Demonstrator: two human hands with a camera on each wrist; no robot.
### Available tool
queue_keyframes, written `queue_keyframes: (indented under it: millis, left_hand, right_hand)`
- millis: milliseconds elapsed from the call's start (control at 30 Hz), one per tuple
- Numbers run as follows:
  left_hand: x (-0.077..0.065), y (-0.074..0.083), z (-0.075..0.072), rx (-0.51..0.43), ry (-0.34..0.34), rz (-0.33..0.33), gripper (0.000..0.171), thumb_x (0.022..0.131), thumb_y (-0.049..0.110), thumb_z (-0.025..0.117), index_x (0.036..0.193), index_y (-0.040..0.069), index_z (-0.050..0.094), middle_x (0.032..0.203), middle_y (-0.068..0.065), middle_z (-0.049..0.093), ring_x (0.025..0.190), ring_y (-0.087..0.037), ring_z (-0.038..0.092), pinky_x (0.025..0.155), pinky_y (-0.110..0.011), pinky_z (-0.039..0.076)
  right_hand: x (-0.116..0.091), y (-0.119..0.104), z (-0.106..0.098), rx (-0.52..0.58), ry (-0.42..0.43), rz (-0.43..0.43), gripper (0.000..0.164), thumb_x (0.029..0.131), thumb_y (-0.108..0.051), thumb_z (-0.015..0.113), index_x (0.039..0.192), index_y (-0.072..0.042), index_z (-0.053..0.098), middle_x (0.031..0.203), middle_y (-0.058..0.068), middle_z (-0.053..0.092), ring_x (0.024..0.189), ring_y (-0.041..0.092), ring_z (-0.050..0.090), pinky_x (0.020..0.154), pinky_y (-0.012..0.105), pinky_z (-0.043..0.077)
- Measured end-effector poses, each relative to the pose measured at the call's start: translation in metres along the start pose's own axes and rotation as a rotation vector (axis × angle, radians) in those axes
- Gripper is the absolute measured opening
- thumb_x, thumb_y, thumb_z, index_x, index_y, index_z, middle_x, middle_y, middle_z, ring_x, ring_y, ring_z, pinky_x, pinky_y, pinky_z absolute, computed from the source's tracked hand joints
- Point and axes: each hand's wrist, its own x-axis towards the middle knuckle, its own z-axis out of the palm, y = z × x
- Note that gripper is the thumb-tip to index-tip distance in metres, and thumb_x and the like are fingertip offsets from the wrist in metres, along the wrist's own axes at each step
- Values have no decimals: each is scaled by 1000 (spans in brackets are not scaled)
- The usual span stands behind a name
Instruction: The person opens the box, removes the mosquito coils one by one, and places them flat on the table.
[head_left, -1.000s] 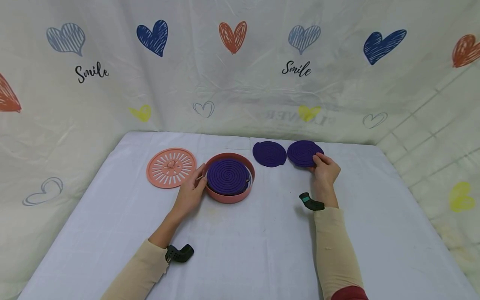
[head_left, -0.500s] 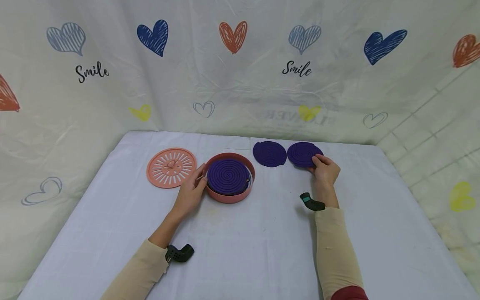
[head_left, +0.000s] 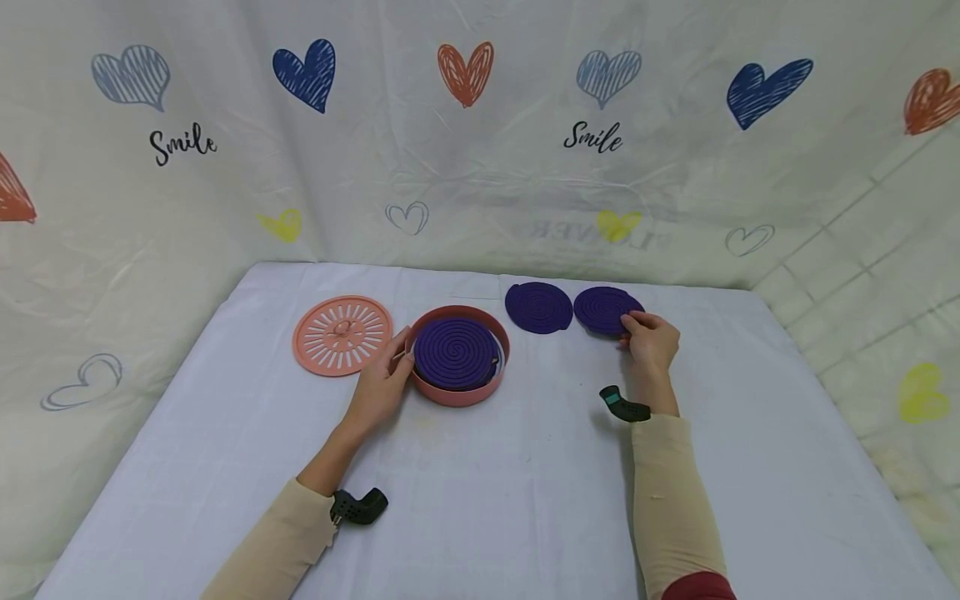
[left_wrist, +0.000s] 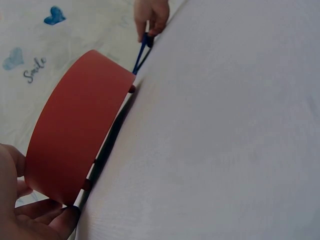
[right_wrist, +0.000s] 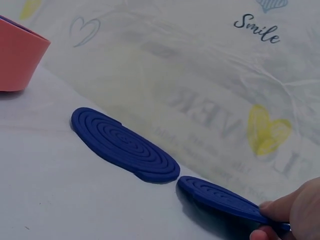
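Note:
My left hand grips the left side of a round coral-red mosquito coil holder. Inside the holder lies a purple mosquito coil; its right edge shows a gap to the wall. In the left wrist view the fingers curl at the lower edge of the holder's wall, which has small feet beneath it. At the back right, my right hand pinches the near right edge of another mosquito coil. That coil is tilted in the right wrist view, its held edge off the cloth. A third mosquito coil lies flat just left of it.
A slotted coral lid with a small central knob lies left of the holder, near my left hand. White cloth covers the table. Behind the table's back edge hangs a pale curtain printed with hearts.
The right-hand coil has sunk a little, its held edge coming lower, and my right hand has shifted slightly down and left with it. The left hand and the holder have stayed put.

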Motion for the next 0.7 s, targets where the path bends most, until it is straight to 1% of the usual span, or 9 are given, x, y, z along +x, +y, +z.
queue_keyframes:
  millis: [300, 533, 700]
  left_hand:
    - [0, 2, 1, 1, 6, -4, 53, 105, 28, 49, 155, 13, 39, 156, -8, 45, 140, -26, 49, 115, -43, 43]
    - [-1, 3, 0, -14, 7, -15, 53, 105, 26, 50, 155, 14, 39, 156, -8, 46, 136, -28, 54, 113, -43, 46]
    - [0, 3, 0, -14, 7, -20, 53, 105, 27, 50, 155, 14, 40, 156, -6, 45, 137, -26, 54, 113, -42, 45]
  right_hand:
    - [1, 4, 1, -142, 30, -80, 36, 89, -11, 74, 122, 1, 66, 76, -10, 59, 50, 1, 55, 47, 16, 51]
    - [2, 5, -1, -227, 26, -82, 41, 93, -16, 71, 131, -3, 62, 90, -2, 57, 53, 1, 56, 49, 14, 51]
    - [2, 6, -2, -292, 32, -100, 44, 93, -17, 70, 133, -3, 60, 93, 1, 59, 51, 0, 56, 48, 14, 51]
